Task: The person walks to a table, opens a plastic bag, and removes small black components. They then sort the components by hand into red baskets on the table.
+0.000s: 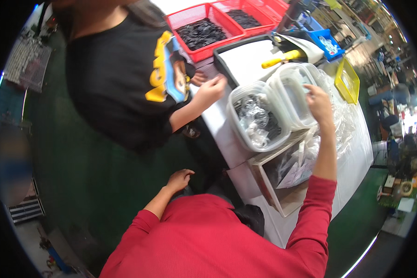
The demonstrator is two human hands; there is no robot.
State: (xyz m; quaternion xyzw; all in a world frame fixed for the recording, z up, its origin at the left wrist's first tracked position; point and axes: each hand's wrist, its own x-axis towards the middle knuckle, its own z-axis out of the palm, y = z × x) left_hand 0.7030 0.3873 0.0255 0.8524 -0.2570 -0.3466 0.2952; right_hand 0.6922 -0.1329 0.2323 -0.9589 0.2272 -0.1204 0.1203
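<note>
My right hand [319,103] reaches over the table with its fingers closed at the right rim of a clear plastic tub [289,109]. This tub leans against a second clear tub [236,118], which holds crumpled clear plastic bags [256,116] and dark pieces. My left hand [178,180] hangs low beside my body, away from the table. Its fingers are curled, and nothing shows in them. Below the tubs, an open box [264,183] with pale walls holds clear plastic bags and a paper [295,175].
On my left stands a person in a black shirt [120,78], one hand [211,90] raised near the tubs. Red baskets [204,54] of black pieces stand at the back. A yellow-handled tool [281,59], yellow tray [342,83] and blue bin [320,37] lie beyond the tubs.
</note>
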